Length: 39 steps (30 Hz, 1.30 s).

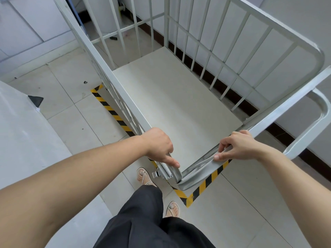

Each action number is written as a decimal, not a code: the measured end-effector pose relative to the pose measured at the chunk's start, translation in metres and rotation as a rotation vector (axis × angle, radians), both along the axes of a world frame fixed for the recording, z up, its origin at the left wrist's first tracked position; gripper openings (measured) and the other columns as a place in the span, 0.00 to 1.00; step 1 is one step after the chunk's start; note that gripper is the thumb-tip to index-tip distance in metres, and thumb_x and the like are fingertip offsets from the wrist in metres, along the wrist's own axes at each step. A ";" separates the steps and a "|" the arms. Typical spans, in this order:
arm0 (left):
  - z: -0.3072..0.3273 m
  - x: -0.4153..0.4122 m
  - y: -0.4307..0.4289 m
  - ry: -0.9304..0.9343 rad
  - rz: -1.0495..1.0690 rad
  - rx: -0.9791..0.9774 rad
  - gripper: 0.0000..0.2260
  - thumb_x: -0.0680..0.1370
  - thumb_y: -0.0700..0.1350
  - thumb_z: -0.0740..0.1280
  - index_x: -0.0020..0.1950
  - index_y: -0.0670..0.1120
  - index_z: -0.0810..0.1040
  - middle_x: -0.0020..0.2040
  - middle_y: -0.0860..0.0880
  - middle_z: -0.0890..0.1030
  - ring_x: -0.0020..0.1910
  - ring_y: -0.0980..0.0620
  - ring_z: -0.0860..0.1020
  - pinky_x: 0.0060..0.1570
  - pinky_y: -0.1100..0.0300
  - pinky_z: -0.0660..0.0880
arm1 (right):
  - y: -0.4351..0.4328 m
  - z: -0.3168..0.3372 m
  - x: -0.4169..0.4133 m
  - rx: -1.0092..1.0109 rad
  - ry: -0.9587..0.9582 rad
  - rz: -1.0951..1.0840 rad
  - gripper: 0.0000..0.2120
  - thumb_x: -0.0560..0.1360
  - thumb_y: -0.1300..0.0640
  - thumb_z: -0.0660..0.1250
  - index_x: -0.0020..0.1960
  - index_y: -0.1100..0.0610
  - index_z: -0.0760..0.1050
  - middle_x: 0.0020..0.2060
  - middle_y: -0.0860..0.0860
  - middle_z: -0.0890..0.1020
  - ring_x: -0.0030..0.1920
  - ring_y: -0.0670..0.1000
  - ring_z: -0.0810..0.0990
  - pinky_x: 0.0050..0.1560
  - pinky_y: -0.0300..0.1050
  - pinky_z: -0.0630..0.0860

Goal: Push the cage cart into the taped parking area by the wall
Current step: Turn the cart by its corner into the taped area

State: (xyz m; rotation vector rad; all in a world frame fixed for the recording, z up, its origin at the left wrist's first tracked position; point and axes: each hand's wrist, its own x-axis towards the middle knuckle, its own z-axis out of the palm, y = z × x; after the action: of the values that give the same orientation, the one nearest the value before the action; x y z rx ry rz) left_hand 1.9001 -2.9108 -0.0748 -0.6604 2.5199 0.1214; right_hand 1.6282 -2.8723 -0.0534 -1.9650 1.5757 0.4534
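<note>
The cage cart (179, 97) is pale grey-white all over. Floor tape (111, 110) at centre left and bottom centre carries yellow-and-black diagonal stripes. Floor tiles (71, 122) are off-white. The trousers (143, 221) are black.

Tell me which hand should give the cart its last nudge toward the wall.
Probably the left hand: it sits on the cage cart rail on the side away from the wall, beside the striped tape. The right hand holds the near rail.
</note>
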 end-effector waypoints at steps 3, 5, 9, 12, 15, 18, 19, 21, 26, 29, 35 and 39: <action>-0.001 0.000 -0.002 -0.002 0.000 0.008 0.32 0.72 0.74 0.49 0.31 0.46 0.68 0.28 0.51 0.70 0.32 0.48 0.71 0.33 0.57 0.65 | 0.000 0.000 0.001 0.020 0.012 0.001 0.40 0.52 0.18 0.52 0.46 0.46 0.79 0.40 0.42 0.76 0.51 0.46 0.73 0.66 0.49 0.59; -0.002 -0.001 -0.001 -0.004 -0.004 0.005 0.32 0.72 0.74 0.49 0.31 0.46 0.68 0.28 0.51 0.69 0.31 0.48 0.71 0.32 0.58 0.64 | -0.001 0.001 0.002 0.027 0.010 -0.012 0.48 0.45 0.13 0.45 0.45 0.45 0.78 0.40 0.42 0.76 0.50 0.45 0.73 0.65 0.48 0.59; -0.001 0.000 -0.002 0.004 -0.006 0.001 0.32 0.72 0.74 0.48 0.31 0.46 0.68 0.28 0.51 0.69 0.30 0.49 0.70 0.32 0.58 0.64 | -0.002 0.003 0.002 0.017 0.014 -0.001 0.43 0.51 0.16 0.50 0.46 0.46 0.79 0.41 0.43 0.77 0.51 0.46 0.73 0.65 0.48 0.59; -0.002 0.001 0.000 0.008 0.015 0.008 0.32 0.72 0.74 0.49 0.32 0.45 0.69 0.28 0.51 0.70 0.28 0.50 0.67 0.32 0.57 0.64 | 0.000 0.003 0.002 0.026 0.006 -0.019 0.40 0.53 0.19 0.53 0.47 0.47 0.80 0.42 0.43 0.77 0.52 0.46 0.73 0.65 0.47 0.58; -0.003 0.001 0.001 0.023 0.009 0.004 0.32 0.72 0.74 0.49 0.31 0.46 0.67 0.28 0.51 0.69 0.28 0.50 0.68 0.36 0.56 0.69 | 0.002 0.006 0.004 0.023 0.014 -0.034 0.37 0.55 0.21 0.56 0.48 0.48 0.80 0.42 0.43 0.77 0.52 0.46 0.73 0.65 0.46 0.57; -0.006 0.004 0.004 0.039 0.007 -0.003 0.31 0.72 0.74 0.48 0.31 0.46 0.66 0.28 0.51 0.69 0.30 0.48 0.70 0.46 0.52 0.73 | 0.001 0.005 0.004 0.025 0.026 -0.042 0.31 0.60 0.25 0.61 0.48 0.48 0.80 0.43 0.44 0.77 0.53 0.46 0.74 0.66 0.47 0.56; -0.006 0.004 0.005 0.036 0.005 -0.010 0.31 0.73 0.73 0.48 0.32 0.46 0.66 0.28 0.51 0.69 0.30 0.48 0.69 0.47 0.51 0.73 | 0.001 0.004 0.004 0.019 0.018 -0.040 0.32 0.59 0.24 0.60 0.47 0.48 0.80 0.43 0.44 0.78 0.52 0.46 0.74 0.66 0.47 0.56; -0.006 0.003 0.009 0.040 0.000 -0.018 0.31 0.73 0.73 0.47 0.31 0.46 0.66 0.28 0.51 0.69 0.30 0.49 0.69 0.47 0.50 0.72 | 0.005 0.003 0.002 0.027 -0.008 -0.038 0.41 0.53 0.17 0.54 0.46 0.48 0.80 0.42 0.44 0.78 0.50 0.45 0.74 0.66 0.48 0.57; -0.007 0.001 0.022 0.018 0.001 0.003 0.31 0.73 0.73 0.48 0.32 0.46 0.68 0.29 0.51 0.71 0.31 0.48 0.70 0.48 0.50 0.71 | 0.020 -0.002 0.000 0.001 -0.031 -0.030 0.54 0.38 0.12 0.41 0.44 0.46 0.80 0.41 0.43 0.78 0.51 0.44 0.74 0.65 0.47 0.59; -0.005 0.000 0.024 0.003 0.008 0.009 0.31 0.73 0.73 0.48 0.32 0.46 0.67 0.30 0.51 0.71 0.31 0.49 0.70 0.48 0.51 0.71 | 0.023 -0.002 -0.001 -0.011 -0.037 -0.029 0.55 0.38 0.12 0.41 0.44 0.46 0.80 0.40 0.43 0.78 0.51 0.44 0.74 0.65 0.47 0.59; -0.004 0.000 0.026 -0.020 0.013 0.004 0.31 0.73 0.73 0.48 0.34 0.46 0.70 0.31 0.50 0.72 0.32 0.48 0.71 0.48 0.50 0.71 | 0.022 -0.003 -0.001 -0.021 -0.057 -0.030 0.50 0.42 0.12 0.46 0.43 0.46 0.80 0.39 0.42 0.79 0.50 0.44 0.74 0.63 0.47 0.60; -0.001 -0.003 0.025 -0.031 0.018 0.002 0.31 0.74 0.72 0.48 0.35 0.46 0.70 0.31 0.50 0.72 0.33 0.48 0.72 0.49 0.50 0.71 | 0.021 -0.005 -0.005 -0.016 -0.064 -0.049 0.49 0.40 0.12 0.45 0.41 0.45 0.79 0.37 0.41 0.79 0.48 0.42 0.75 0.61 0.47 0.60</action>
State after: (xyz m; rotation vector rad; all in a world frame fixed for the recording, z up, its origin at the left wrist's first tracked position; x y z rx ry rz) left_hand 1.8974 -2.8853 -0.0760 -0.6788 2.4842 0.1190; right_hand 1.6234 -2.8510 -0.0580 -1.9291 1.5884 0.3558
